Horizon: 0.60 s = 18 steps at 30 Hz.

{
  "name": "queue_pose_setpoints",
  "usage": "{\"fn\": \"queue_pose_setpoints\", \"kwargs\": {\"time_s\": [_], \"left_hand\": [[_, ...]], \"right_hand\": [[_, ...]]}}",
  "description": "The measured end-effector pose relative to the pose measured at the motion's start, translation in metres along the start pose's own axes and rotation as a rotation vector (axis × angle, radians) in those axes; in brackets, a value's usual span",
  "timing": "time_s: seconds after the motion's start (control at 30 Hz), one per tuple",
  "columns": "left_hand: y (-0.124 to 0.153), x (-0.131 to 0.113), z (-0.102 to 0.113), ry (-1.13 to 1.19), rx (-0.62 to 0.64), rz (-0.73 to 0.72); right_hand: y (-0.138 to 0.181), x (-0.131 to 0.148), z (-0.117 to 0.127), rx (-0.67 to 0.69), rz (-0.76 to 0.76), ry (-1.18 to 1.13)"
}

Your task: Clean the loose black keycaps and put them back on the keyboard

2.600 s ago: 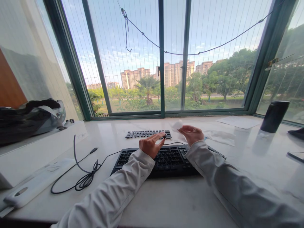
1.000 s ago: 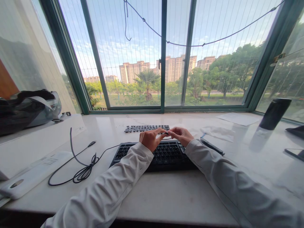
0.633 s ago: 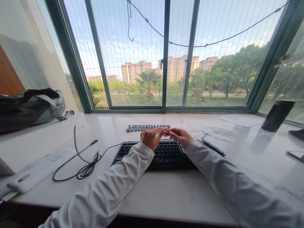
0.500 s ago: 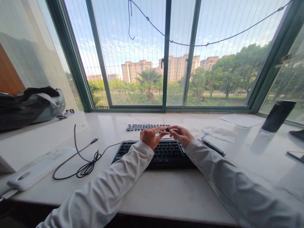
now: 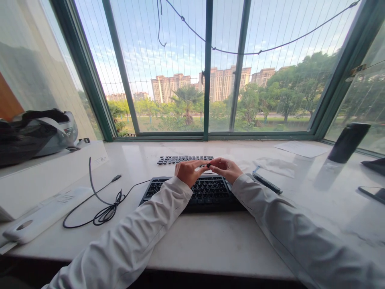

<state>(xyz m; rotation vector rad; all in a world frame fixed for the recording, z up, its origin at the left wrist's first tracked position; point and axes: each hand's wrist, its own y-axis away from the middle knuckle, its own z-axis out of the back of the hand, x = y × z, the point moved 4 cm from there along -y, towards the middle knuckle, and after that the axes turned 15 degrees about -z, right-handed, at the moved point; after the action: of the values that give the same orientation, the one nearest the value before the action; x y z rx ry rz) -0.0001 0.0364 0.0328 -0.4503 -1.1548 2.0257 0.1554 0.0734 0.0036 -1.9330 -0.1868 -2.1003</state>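
Observation:
Above the black keyboard (image 5: 207, 192), my left hand (image 5: 189, 171) and my right hand (image 5: 227, 170) meet with their fingertips together. Pinched between them is a small black keycap (image 5: 208, 165), held from both sides. The keyboard lies on the white counter, its keys partly hidden by my hands and sleeves. Behind my hands, loose black keycaps (image 5: 177, 160) stand in rows on the counter. A coiled black cable (image 5: 110, 212) with a USB plug lies to the left of the keyboard.
At the left are a white power strip (image 5: 45, 216) and a helmet (image 5: 42, 130) on a white box (image 5: 60, 176). To the right lie a dark slim tool (image 5: 267, 184), a clear plastic bag (image 5: 275, 166), a paper sheet (image 5: 300, 148), a black cylinder (image 5: 349, 142) and a phone (image 5: 373, 193).
The view has shifted slightly, so everything sits a little further left. Both hands still pinch the keycap; the right fingers now cover more of it.

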Motion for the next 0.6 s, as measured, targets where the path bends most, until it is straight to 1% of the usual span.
{"fn": "queue_pose_setpoints", "kwargs": {"time_s": [0.17,0.23,0.43,0.6], "left_hand": [[-0.0006,-0.001,0.0004,0.042,0.019,-0.026],[-0.001,-0.0032,0.0012,0.052,0.034,-0.033],[-0.0008,-0.0046,0.003,0.037,0.094,0.023],[-0.0004,-0.003,0.0028,0.056,0.12,0.008]], "right_hand": [[-0.0004,0.0032,0.0014,-0.052,0.048,0.065],[-0.0005,0.0039,0.0018,-0.041,0.057,0.087],[0.0015,0.0049,0.0006,-0.033,0.049,0.207],[-0.0023,-0.0043,-0.0004,-0.004,0.004,0.266]]}}
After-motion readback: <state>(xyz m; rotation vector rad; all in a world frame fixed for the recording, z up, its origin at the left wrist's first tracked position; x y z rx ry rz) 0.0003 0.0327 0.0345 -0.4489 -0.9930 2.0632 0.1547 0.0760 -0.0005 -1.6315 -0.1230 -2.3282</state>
